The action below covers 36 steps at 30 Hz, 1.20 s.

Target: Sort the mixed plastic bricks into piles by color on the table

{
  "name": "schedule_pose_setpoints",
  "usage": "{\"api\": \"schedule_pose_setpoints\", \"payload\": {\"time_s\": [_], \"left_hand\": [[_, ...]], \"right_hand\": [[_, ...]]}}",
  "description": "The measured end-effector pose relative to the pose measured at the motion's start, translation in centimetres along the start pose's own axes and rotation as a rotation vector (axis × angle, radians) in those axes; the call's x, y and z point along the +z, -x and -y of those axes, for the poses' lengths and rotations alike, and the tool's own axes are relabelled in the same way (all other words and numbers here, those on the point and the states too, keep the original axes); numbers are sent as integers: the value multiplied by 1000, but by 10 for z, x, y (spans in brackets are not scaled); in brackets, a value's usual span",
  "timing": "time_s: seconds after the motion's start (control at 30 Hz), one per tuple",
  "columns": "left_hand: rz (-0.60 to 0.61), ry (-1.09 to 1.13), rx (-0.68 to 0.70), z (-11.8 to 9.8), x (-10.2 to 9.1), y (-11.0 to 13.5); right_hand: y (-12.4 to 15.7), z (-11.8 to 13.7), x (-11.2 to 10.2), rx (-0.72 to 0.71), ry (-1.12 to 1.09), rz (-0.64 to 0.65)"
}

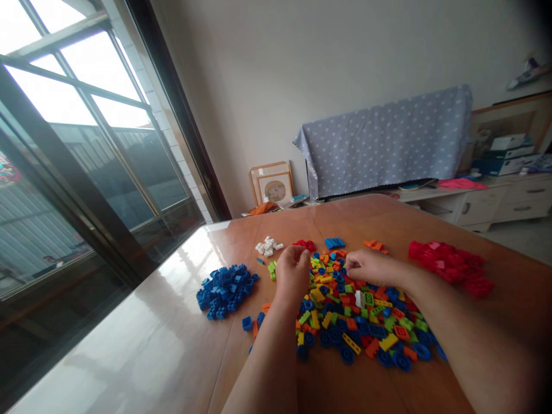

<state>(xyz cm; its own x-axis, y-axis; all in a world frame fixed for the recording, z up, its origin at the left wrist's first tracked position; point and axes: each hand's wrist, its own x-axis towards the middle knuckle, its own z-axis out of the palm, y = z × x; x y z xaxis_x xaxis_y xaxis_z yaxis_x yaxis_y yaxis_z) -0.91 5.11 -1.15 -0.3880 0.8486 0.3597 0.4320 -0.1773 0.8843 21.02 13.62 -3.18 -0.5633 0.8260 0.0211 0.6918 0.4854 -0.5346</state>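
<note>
A large mixed pile of toy building bricks [357, 322] in blue, yellow, green and orange spreads over the table in front of me. My left hand [293, 270] is over the pile's left edge, thumb and fingers pinched together; whatever they hold is too small to make out. Next to it lie a few lime green bricks [272, 269]. At the pile's far right side, my right hand [366, 267] has its fingers curled down close to the bricks, and their tips hide anything in them. Just beyond my hands are small groups of red bricks [304, 245] and blue bricks [334, 243].
On the wooden table [142, 351], a heap of blue bricks [226, 290] lies left and a heap of red bricks [451, 264] right. White bricks [268, 246] and orange bricks [376, 246] sit toward the far edge. A dotted cloth [388, 144] hangs behind.
</note>
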Motion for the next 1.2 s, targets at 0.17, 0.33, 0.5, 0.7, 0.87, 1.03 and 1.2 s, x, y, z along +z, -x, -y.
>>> {"api": "schedule_pose_setpoints", "payload": {"time_s": [0.17, 0.33, 0.5, 0.7, 0.87, 1.03, 1.2], "left_hand": [[19, -38, 0, 3, 0, -1], [188, -182, -8, 10, 3, 1], [376, -412, 127, 13, 7, 8], [492, -554, 245, 5, 7, 14], [490, -644, 213, 1, 5, 13], [429, -756, 249, 0, 7, 15], [452, -855, 292, -2, 10, 19]], "right_hand": [[-1, 0, 2, -56, -8, 45], [0, -4, 1, -30, 60, 69], [1, -4, 0, -18, 91, 117], [1, 4, -2, 32, 146, 81], [5, 7, -5, 78, 150, 83], [6, 4, -6, 86, 221, 62], [6, 5, -7, 46, 220, 82]]}}
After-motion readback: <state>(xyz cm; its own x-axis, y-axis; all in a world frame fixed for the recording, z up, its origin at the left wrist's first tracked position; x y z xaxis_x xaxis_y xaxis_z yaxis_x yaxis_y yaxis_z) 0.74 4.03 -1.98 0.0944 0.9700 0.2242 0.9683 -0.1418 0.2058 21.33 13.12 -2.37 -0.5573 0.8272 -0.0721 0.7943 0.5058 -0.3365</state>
